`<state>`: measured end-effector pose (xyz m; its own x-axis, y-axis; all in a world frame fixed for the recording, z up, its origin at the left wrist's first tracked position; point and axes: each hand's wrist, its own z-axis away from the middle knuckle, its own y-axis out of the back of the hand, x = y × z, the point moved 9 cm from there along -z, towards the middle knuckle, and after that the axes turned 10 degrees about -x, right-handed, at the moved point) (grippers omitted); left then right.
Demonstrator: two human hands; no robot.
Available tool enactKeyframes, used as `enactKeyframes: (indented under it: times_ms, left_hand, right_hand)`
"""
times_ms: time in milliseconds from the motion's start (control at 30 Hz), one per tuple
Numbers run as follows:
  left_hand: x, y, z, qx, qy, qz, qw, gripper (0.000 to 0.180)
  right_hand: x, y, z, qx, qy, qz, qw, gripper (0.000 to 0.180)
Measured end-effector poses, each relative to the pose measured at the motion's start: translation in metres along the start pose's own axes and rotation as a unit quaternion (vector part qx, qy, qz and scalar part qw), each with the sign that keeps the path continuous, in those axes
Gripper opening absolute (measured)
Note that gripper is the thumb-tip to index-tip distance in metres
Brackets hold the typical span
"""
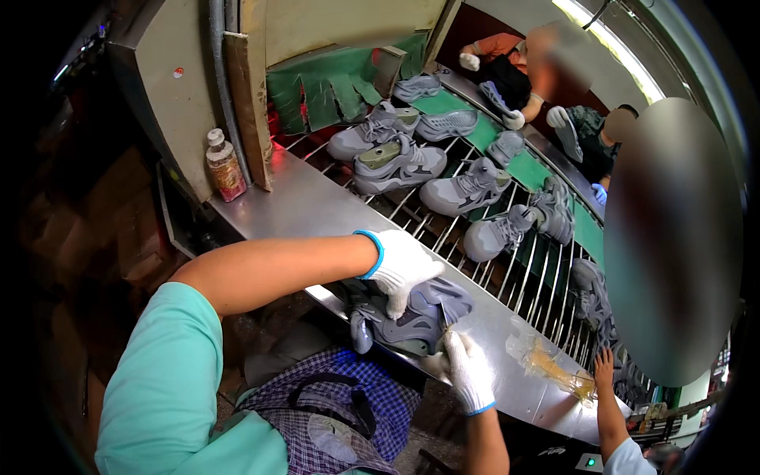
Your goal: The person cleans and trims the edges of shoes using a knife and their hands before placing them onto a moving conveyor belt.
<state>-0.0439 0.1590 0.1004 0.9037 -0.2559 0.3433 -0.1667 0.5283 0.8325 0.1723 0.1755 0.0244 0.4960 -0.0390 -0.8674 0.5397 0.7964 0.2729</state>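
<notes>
Steadying grey sculpted-sole shoe with white-gloved left fingers partly curled over it, bending white-gloved right fingers alongside, hold unclear, at shiny steel table.

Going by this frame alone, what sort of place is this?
Probably a shoe factory: grey shoes on metal rods, a gloved co-worker in orange beyond, and another shoe under the person's left hand.
</notes>
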Motion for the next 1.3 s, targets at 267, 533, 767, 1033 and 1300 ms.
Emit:
enactKeyframes:
  times_ms: [267, 533, 767, 1033, 1300]
  left_hand:
    - [-0.002, 0.006, 0.007, 0.002, 0.012, 0.001, 1.000, 0.109]
    - [0.003, 0.006, 0.017, 0.004, -0.024, 0.002, 1.000, 0.105]
    - [-0.011, -0.003, 0.016, 0.018, -0.038, -0.010, 0.999, 0.100]
    - [-0.072, 0.016, 0.045, 0.102, -0.006, 0.166, 0.981, 0.056]
    - [-0.071, -0.014, 0.057, 0.122, -0.011, 0.146, 0.982, 0.050]
  right_hand:
    - [-0.014, -0.032, -0.014, -0.043, -0.062, -0.202, 0.976, 0.036]
    - [-0.058, -0.020, 0.006, 0.014, 0.047, 0.220, 0.974, 0.047]
    - [-0.118, -0.020, 0.031, 0.075, 0.090, 0.369, 0.922, 0.038]
    - [-0.099, -0.021, 0.012, 0.051, 0.088, 0.460, 0.882, 0.042]
    - [-0.118, -0.062, -0.021, 0.034, 0.093, 0.532, 0.841, 0.037]
